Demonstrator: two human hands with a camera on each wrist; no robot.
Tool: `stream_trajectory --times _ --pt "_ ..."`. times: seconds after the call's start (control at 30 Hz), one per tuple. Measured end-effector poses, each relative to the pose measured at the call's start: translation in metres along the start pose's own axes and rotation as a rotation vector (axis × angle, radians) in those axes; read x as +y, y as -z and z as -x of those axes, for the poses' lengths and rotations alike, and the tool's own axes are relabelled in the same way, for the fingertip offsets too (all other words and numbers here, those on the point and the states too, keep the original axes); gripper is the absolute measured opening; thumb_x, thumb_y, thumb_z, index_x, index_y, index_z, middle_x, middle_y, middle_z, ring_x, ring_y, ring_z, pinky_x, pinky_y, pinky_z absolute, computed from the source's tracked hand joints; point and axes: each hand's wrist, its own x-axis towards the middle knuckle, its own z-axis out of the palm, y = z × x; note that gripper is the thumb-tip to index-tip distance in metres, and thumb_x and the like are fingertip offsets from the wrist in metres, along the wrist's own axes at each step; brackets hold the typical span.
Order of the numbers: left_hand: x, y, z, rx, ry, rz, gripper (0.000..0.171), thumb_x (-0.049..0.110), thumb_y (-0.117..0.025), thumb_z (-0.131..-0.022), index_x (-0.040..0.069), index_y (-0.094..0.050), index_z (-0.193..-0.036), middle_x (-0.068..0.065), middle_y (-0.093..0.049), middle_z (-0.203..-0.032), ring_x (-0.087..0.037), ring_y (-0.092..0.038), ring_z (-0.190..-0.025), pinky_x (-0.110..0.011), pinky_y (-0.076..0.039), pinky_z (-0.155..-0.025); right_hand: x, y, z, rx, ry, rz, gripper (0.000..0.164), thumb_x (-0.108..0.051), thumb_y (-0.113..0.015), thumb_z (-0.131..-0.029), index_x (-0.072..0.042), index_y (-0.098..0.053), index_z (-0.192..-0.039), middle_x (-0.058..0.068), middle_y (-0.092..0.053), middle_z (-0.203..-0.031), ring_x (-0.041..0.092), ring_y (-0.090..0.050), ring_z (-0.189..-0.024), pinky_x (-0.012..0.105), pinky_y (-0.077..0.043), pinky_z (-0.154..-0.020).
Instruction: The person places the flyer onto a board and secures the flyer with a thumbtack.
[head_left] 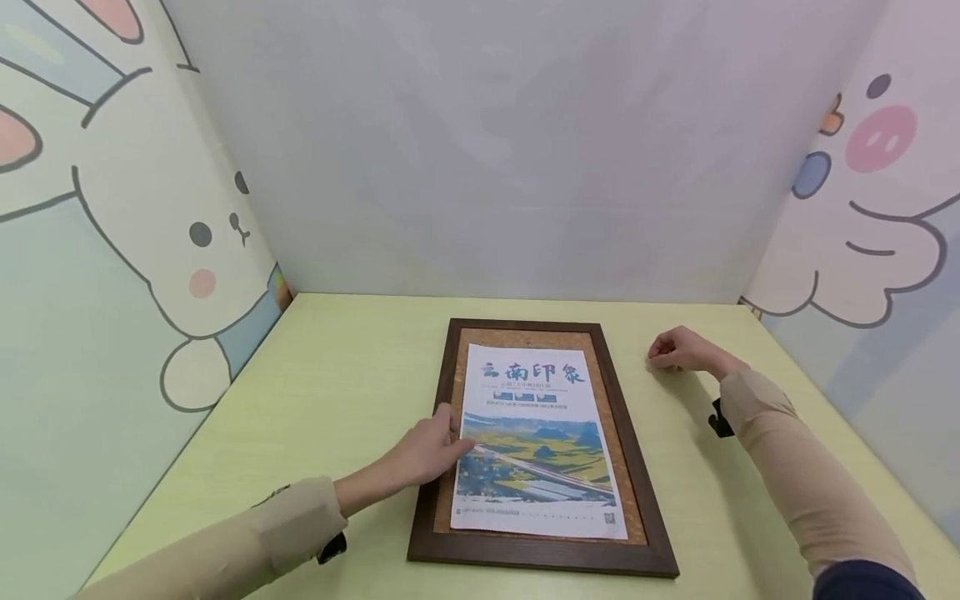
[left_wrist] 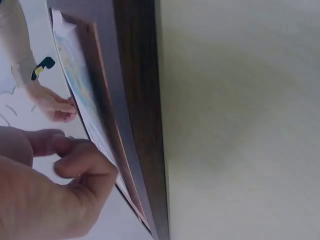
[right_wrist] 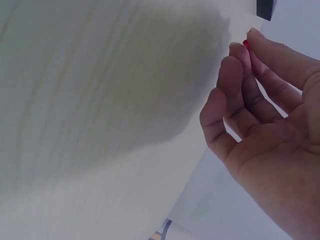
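A printed poster [head_left: 536, 450] with Chinese characters and a landscape lies on a cork board [head_left: 633, 517] in a dark brown wooden frame [head_left: 540, 554]. My left hand [head_left: 435, 446] reaches over the frame's left side, its thumb at the poster's left edge. Its other fingers are loosely bent close over the board, as the left wrist view shows the hand [left_wrist: 65, 185]. To the right of the frame, my right hand [head_left: 686, 350] is low over the table. Between its thumb and index fingertip it pinches a small red push pin [right_wrist: 246, 44], mostly hidden by the fingers.
The frame lies flat on a pale yellow-green table [head_left: 352, 367]. A plain pale wall [head_left: 510, 150] stands at the back. Side panels carry a cartoon rabbit [head_left: 165, 250] on the left and a cartoon pig [head_left: 877, 200] on the right.
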Motion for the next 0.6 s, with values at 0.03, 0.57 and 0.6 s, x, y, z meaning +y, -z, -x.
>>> stream_trajectory --times 0.03,0.57,0.6 --pt "-0.001 0.002 -0.002 0.014 -0.032 -0.065 0.026 0.022 -0.059 -0.095 -0.001 -0.048 -0.102 0.000 -0.043 -0.063 -0.012 -0.036 -0.052 -0.024 -0.028 -0.047 -0.002 0.001 -0.002 -0.003 0.001 -0.011 0.019 -0.012 -0.065 -0.092 0.007 -0.064 -0.097 0.012 -0.066 -0.082 0.013 -0.057 -0.068 0.029 -0.049 -0.060" --pt "-0.017 -0.007 -0.007 -0.246 -0.236 -0.520 0.104 0.062 -0.069 -0.078 0.007 -0.023 -0.153 -0.020 -0.011 -0.162 -0.040 -0.004 -0.150 -0.063 -0.005 -0.117 -0.071 0.001 -0.049 0.026 0.070 -0.077 0.019 -0.011 -0.064 -0.092 0.006 -0.064 -0.101 0.029 -0.067 -0.097 0.037 -0.066 -0.086 0.046 -0.056 -0.078" --pt "-0.018 -0.006 -0.007 -0.250 -0.240 -0.520 0.104 0.061 -0.069 -0.078 0.007 -0.023 -0.153 -0.020 -0.011 -0.162 -0.041 -0.005 -0.150 -0.063 -0.005 -0.116 -0.076 0.000 -0.051 0.031 0.070 -0.080 0.019 -0.011 -0.064 -0.092 0.006 -0.064 -0.101 0.029 -0.067 -0.097 0.038 -0.066 -0.087 0.047 -0.056 -0.080"
